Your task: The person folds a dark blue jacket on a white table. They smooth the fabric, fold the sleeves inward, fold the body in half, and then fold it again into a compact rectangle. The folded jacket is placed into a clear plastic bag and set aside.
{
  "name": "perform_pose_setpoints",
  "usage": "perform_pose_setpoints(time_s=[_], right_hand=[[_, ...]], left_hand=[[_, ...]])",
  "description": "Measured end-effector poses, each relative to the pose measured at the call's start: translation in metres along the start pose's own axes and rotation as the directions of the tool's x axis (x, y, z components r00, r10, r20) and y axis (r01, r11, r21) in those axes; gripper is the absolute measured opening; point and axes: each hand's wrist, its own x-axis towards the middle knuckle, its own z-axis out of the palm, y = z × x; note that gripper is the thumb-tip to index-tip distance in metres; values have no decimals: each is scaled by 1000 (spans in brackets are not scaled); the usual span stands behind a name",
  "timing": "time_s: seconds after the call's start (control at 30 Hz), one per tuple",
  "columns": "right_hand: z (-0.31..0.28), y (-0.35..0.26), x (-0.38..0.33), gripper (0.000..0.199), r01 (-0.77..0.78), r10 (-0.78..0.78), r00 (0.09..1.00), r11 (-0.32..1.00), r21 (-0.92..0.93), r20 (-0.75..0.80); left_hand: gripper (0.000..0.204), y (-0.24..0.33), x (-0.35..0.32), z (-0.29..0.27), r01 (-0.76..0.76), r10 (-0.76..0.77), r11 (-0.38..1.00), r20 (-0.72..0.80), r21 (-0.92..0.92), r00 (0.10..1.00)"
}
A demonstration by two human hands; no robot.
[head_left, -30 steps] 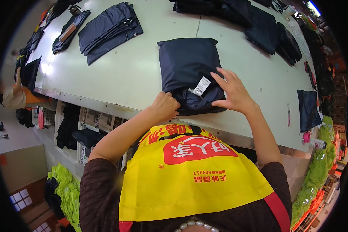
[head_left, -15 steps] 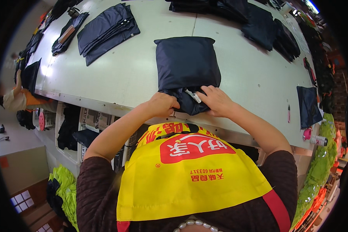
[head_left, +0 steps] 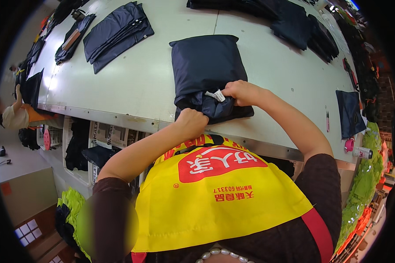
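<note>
A square, puffy dark navy fabric pouch (head_left: 208,63) lies on the white table in front of me. Loose navy cloth bunches at its near end, and a white label (head_left: 216,95) sticks out of the folds. My left hand (head_left: 192,124) is closed on the near edge of the pouch, knuckles up. Just right of the label, my right hand (head_left: 245,93) pinches the pouch's cloth beside the opening; its fingertips are at or very near the label. What lies inside the folds is mostly hidden.
Folded navy pieces (head_left: 118,35) lie far left; more navy stacks (head_left: 294,26) are at the far right. A small pink-handled tool (head_left: 328,122), a flat navy pouch (head_left: 350,113) and a clear bottle (head_left: 362,152) are on the right. Another person (head_left: 15,111) works at far left.
My right hand has shifted up and left along the opening, and my left hand slightly right. The bunched cloth and label have changed shape, and more of the pouch's near edge shows.
</note>
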Motion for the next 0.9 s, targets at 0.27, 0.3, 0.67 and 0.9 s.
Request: perform_pose_setpoints(time_s=[0.27,0.3,0.67,0.9], right_hand=[[-4,-8,16,36,-172,180,983,964,204,-21],[1,-8,16,35,-161,170,985,971,175,-39],[-31,-29,-7,44,-177,164,970,982,59,181],[-28,-61,-7,11,-224,190,952,967,120,240]], left_hand=[[26,49,35,-2,175,-238,918,-140,-357,961],[23,50,38,-3,195,-235,921,-82,-337,969],[24,41,17,-43,-58,-244,723,-334,-688,910],[19,36,24,-23,-156,-188,743,-427,-651,885]])
